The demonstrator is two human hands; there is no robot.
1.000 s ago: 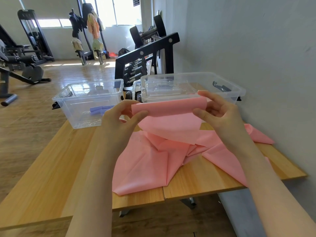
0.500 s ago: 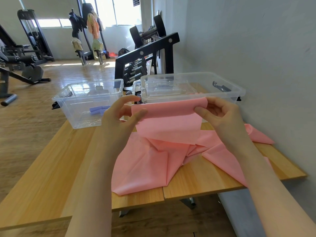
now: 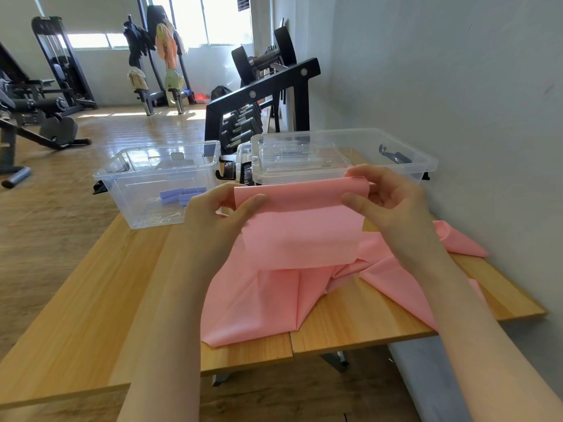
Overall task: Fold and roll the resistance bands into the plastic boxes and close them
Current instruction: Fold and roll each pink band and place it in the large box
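Above the light wooden table point(image 3: 91, 315), the left hand point(image 3: 219, 214) and right hand point(image 3: 393, 202) each pinch one end of the folded top edge of the pink stretchy resistance band point(image 3: 298, 236), thumbs in front, fingers curled behind it. Its loose remainder lies crumpled on the table; the fingertips behind the band are hidden.

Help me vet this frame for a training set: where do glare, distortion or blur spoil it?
Head view: the far windows are blown out, throwing glare on the wooden gym floor; wide-angle distortion bends the wooden table edges; the pink resistance band, left hand and right hand look sharp, evenly lit.
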